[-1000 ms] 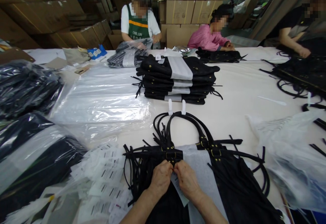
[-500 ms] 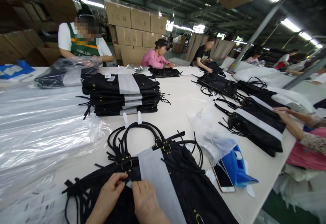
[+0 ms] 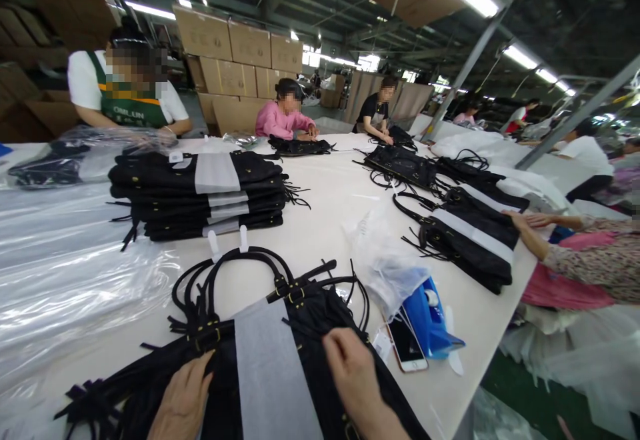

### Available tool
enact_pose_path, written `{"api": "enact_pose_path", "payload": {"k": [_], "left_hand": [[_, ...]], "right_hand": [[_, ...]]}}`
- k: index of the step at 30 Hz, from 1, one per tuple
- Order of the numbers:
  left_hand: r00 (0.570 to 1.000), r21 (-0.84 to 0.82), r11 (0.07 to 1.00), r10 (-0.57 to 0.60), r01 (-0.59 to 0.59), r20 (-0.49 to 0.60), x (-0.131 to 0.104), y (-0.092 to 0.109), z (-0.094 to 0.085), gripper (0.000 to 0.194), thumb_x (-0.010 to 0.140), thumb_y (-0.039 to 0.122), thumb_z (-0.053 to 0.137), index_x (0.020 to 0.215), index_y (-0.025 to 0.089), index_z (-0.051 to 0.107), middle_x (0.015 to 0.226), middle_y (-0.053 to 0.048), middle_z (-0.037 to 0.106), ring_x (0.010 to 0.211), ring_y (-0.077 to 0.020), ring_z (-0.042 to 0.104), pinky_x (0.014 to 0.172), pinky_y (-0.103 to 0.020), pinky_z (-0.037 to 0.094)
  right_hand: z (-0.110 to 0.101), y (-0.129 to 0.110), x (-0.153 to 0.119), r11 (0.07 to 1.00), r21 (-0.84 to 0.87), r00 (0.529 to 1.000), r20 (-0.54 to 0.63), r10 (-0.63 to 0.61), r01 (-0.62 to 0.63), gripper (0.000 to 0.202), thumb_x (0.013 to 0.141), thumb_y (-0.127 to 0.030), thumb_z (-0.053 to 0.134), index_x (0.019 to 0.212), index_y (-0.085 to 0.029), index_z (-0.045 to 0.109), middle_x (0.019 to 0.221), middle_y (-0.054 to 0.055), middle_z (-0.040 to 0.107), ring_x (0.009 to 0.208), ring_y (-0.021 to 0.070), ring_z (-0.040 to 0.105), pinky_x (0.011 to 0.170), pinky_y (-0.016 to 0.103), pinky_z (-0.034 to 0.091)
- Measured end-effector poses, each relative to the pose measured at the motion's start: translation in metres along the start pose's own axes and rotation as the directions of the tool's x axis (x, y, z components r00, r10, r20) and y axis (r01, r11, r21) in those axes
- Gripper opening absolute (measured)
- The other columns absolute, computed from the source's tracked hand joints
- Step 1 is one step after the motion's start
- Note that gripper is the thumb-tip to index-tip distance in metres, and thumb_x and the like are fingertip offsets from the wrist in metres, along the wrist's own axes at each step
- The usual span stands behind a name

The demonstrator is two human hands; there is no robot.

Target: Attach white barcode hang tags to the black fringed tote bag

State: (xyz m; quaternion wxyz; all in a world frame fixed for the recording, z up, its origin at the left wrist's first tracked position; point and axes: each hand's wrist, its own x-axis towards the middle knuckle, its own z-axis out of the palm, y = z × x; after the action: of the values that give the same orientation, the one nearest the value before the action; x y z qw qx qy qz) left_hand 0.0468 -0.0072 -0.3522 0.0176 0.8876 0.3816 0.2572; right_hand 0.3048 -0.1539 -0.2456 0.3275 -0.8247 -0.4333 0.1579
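Observation:
A black handbag [image 3: 320, 373] with brass buckles lies flat in front of me, a grey-white paper band [image 3: 267, 360] across its middle. Its looped handles [image 3: 250, 260] stretch away from me and carry white wraps. On the bag's left part, beside the band, my left hand [image 3: 185, 393] rests open with fingers extended. Right of the band, my right hand [image 3: 355, 377] is closed, its fingers curled in against the bag's black surface. Whatever the right fingertips hold, if anything, is hidden. Black fringed straps [image 3: 95, 393] spread off the bag's left side.
Stacked banded black bags [image 3: 200, 197] stand behind the handles. Clear plastic sheets [image 3: 65, 273] cover the table's left. A phone [image 3: 407, 343] and a blue holder [image 3: 433, 320] lie right. A co-worker's hand [image 3: 530, 227] touches another black bag [image 3: 465, 240]; other people work across the table.
My hands were together near the left buckle; now they are apart, the right one moved rightward across the paper band. The whole view has shifted, with things appearing further left.

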Motion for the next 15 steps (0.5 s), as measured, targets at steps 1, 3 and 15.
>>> {"api": "enact_pose_path", "payload": {"k": [1,3,15], "left_hand": [[1.000,0.017,1.000,0.013,-0.013,-0.009,0.000,-0.001,0.000,0.035,0.085,0.036,0.032,0.109,0.017,0.049,0.093,-0.008,0.059,0.085,-0.0216,0.058,0.080,-0.037,0.048],[0.999,0.036,0.999,0.028,-0.027,-0.023,0.001,-0.001,0.001,0.035,0.085,0.037,0.032,0.108,0.017,0.048,0.091,-0.007,0.060,0.082,-0.0213,0.058,0.077,-0.036,0.049],[0.996,-0.018,0.996,-0.085,0.085,-0.001,0.004,-0.003,-0.003,0.029,0.082,0.036,0.037,0.104,0.020,0.050,0.084,-0.003,0.062,0.076,-0.0203,0.060,0.070,-0.035,0.052]], "right_hand": [[-0.025,0.024,0.013,0.971,-0.028,0.970,-0.056,0.236,-0.238,0.025,0.083,-0.028,0.036,0.074,-0.024,0.059,0.076,0.004,0.066,0.073,0.0189,0.060,0.071,0.029,0.045],[-0.057,0.073,0.033,0.910,-0.071,0.909,-0.123,0.399,-0.409,0.021,0.078,-0.027,0.042,0.065,-0.021,0.057,0.071,0.009,0.065,0.069,0.0249,0.060,0.066,0.035,0.043],[-0.039,0.175,0.060,0.809,0.138,0.796,-0.147,0.588,-0.572,0.032,0.076,-0.041,0.052,0.056,-0.016,0.054,0.053,0.001,0.056,0.051,0.0119,0.052,0.053,0.027,0.040]]}}
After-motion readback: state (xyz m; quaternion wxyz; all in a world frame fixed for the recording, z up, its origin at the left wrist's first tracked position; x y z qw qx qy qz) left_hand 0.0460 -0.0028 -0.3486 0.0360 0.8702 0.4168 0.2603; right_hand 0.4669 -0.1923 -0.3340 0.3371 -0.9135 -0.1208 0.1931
